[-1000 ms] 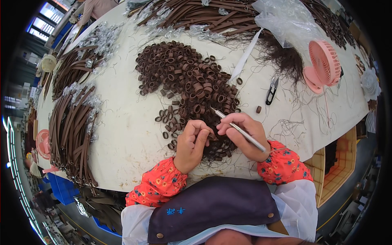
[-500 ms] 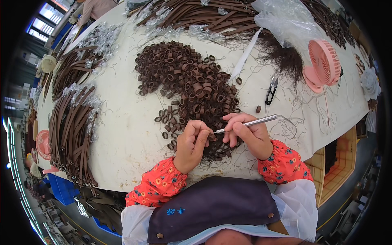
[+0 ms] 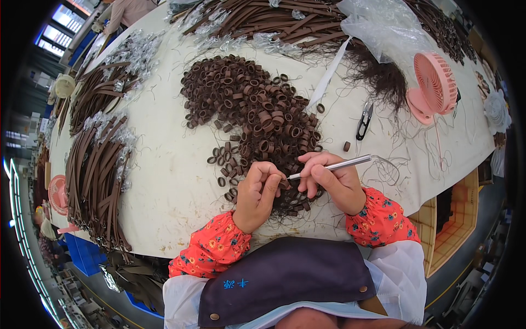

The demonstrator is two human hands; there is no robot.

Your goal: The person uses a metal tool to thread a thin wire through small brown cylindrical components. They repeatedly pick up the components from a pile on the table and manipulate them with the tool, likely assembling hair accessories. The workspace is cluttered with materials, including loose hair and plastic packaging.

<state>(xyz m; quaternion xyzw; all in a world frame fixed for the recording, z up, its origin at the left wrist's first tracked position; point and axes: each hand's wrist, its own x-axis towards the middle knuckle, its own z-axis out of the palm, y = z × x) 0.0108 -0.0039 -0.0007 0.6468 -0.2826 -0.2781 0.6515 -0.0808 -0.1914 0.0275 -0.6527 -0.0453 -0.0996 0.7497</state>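
Note:
My left hand (image 3: pixel 256 196) pinches a small brown loop (image 3: pixel 284 184) between thumb and fingers, which cover most of it. In my right hand (image 3: pixel 341 185) is a slim silver pen-shaped tool (image 3: pixel 350 163), gripped like a pencil. Its dark tip points left and meets or nearly meets the loop; I cannot tell which. A thin wire seems to trail from its back end. Just beyond both hands lies a large heap of brown loops (image 3: pixel 263 109), and a few strays sit to its left. One single loop (image 3: pixel 347 146) rests above my right hand.
Black thread snips (image 3: pixel 364 122) and a pink fan (image 3: pixel 433 85) stand right of the heap. Brown straps (image 3: pixel 98 181) in clear wrap lie at left, more straps (image 3: pixel 274 22) at the far side. Loose threads, a white strip (image 3: pixel 330 74) and plastic film (image 3: pixel 383 27) lie about.

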